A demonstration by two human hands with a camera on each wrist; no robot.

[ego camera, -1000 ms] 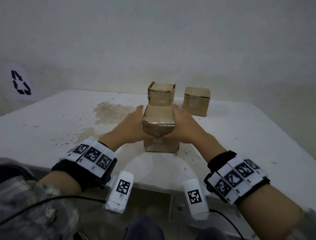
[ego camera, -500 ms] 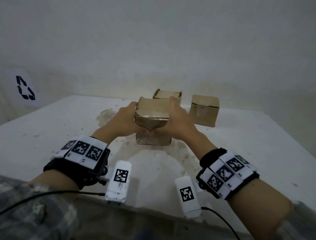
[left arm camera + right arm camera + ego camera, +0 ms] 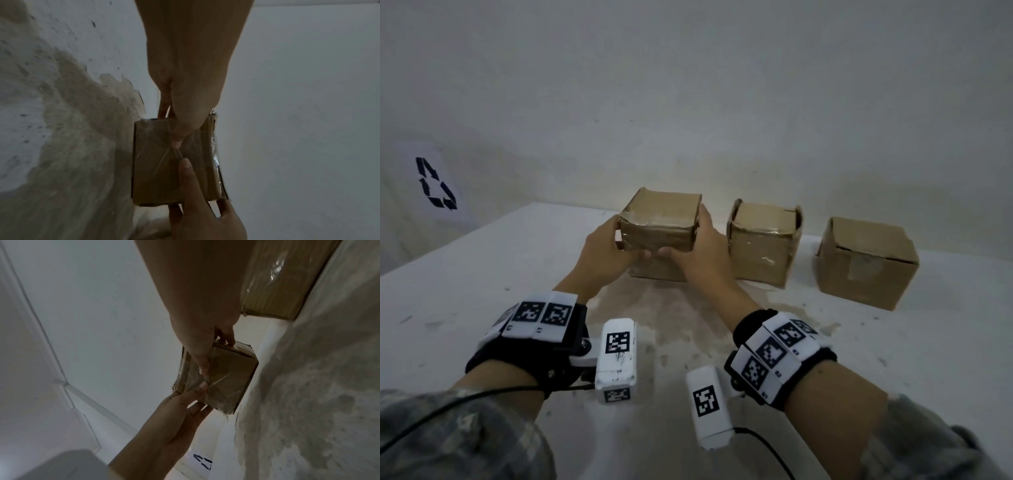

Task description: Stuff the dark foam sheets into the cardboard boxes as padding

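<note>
Both hands hold one taped brown cardboard box (image 3: 659,222) by its sides at the back of the white table (image 3: 482,274). My left hand (image 3: 602,248) grips its left side and my right hand (image 3: 700,250) its right side, with both thumbs pressed on the near face. In the left wrist view the left hand (image 3: 185,81) and the right hand (image 3: 203,214) meet on the box (image 3: 156,170). The right wrist view shows the right hand (image 3: 197,324), the left hand (image 3: 174,426) and the box (image 3: 228,379). Whether the box rests on the table or hangs just above it I cannot tell. No dark foam sheet is in view.
Two more cardboard boxes stand in a row to the right: a taped one (image 3: 763,243) close beside my right hand, and another (image 3: 866,263) further right. A worn brown patch (image 3: 671,315) marks the table's middle. A wall with a recycling sign (image 3: 434,183) lies behind.
Both hands have carried the box away from me toward the back of the table, so it now stands in line with, and left of, the other two boxes.
</note>
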